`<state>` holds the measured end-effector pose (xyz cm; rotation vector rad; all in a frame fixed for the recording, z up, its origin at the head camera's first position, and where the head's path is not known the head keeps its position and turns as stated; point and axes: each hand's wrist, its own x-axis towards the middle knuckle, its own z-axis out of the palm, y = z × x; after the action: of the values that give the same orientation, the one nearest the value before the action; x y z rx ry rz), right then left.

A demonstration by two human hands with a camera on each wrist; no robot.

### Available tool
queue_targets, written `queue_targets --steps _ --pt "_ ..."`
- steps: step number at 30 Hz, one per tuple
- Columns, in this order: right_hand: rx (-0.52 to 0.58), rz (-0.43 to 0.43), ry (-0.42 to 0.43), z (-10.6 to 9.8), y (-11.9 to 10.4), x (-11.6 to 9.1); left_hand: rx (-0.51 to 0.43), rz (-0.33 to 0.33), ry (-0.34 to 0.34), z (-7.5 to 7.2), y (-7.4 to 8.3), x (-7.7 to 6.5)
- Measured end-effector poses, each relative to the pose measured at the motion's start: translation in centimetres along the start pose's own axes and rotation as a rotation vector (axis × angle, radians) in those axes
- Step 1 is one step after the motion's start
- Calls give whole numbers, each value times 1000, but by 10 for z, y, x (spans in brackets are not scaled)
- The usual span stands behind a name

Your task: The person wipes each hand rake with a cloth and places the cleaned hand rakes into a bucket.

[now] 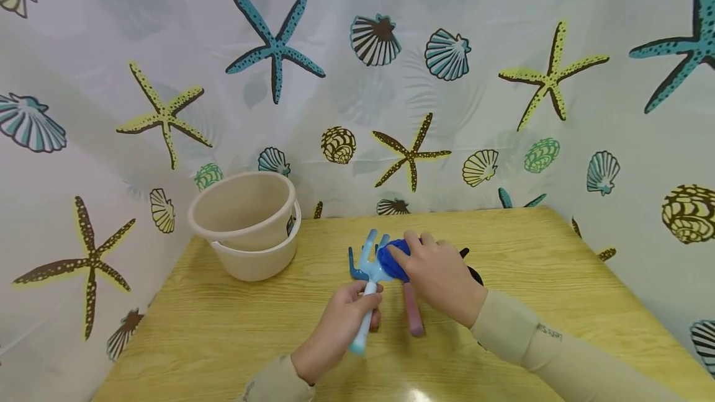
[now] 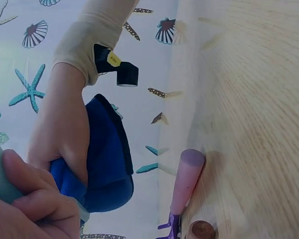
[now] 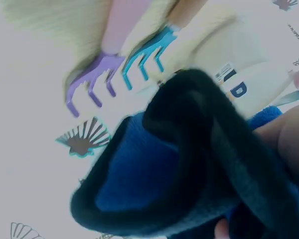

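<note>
My left hand (image 1: 337, 318) grips a light blue hand fork (image 1: 365, 324) by its handle, tines pointing away from me. In my right hand (image 1: 444, 278) is a blue cloth (image 1: 393, 259), bunched against the right side of the fork's head. The right wrist view shows the cloth's dark edging (image 3: 194, 99) folded over. Below the hands lies a hand rake with a pink handle (image 1: 413, 312) and purple tines (image 3: 94, 77). Beside it is a teal-tined rake (image 3: 148, 50), mostly hidden by my left hand and the fork in the head view.
Two cream buckets (image 1: 254, 262), one nested in the other, stand at the back left of the wooden table (image 1: 240, 327). A black object (image 1: 475, 275) shows partly behind my right hand. A curtain (image 1: 346, 98) printed with starfish and shells hangs behind and at the sides.
</note>
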<state>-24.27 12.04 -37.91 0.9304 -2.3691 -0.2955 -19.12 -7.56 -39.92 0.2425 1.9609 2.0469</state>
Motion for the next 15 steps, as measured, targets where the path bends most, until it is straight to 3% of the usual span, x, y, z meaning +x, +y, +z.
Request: queue_targets --steps 4,6,9,15 --pt "-45 4 33 1 4 -3 -15 17 -11 -2 2 2" --pt "0 25 27 1 4 -4 -23 14 -19 -3 4 1" --pt "148 91 -45 1 2 -4 -24 13 -14 -4 7 0" --pt "555 216 -193 -4 -1 -6 -16 21 -6 -6 8 0"
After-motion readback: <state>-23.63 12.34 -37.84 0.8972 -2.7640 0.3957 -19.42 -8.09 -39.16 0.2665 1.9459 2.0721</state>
